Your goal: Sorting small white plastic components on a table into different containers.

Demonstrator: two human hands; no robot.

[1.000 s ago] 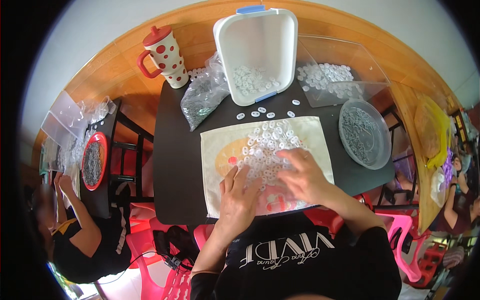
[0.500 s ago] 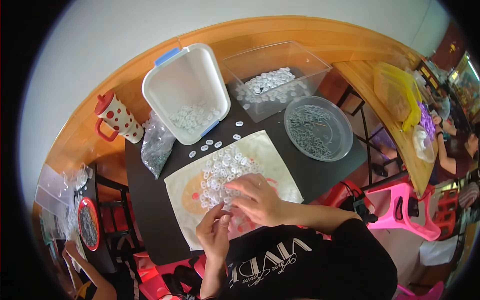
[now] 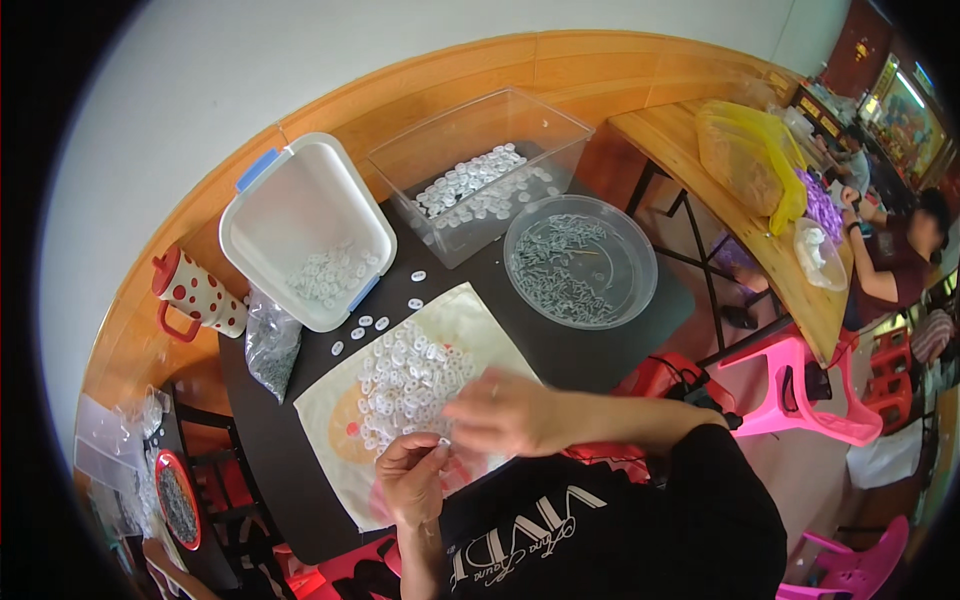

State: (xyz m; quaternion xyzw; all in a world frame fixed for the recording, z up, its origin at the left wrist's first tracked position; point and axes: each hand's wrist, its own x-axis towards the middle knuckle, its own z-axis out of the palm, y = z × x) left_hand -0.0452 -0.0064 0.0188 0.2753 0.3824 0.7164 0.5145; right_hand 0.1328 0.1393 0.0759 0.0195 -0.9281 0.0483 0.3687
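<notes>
My left hand (image 3: 412,485) is pinched at the front of the pile, thumb against fingertips, with a small white plastic piece (image 3: 444,442) showing at the tips. Just right of it, my right hand (image 3: 515,412) hovers over the cloth's front right part. Its fingers are smeared by motion, so I cannot see whether they hold anything. Beyond both hands, a heap of small white oval plastic pieces with holes (image 3: 405,375) lies on a cream printed cloth (image 3: 475,315). A few more ovals (image 3: 366,321) lie loose on the dark table past the cloth.
Behind the cloth stand a white tub (image 3: 290,210) and a clear bin (image 3: 470,240), both holding white ovals. A round clear tub (image 3: 630,265) of grey screws is at right. At left are a bag of screws (image 3: 272,345) and a dotted tumbler (image 3: 200,295). Other people sit nearby.
The view has shifted, so the table sits lower and further left. My right hand has drawn away from the pile to the right and blurs. My left thumb and fingers remain pinched.
</notes>
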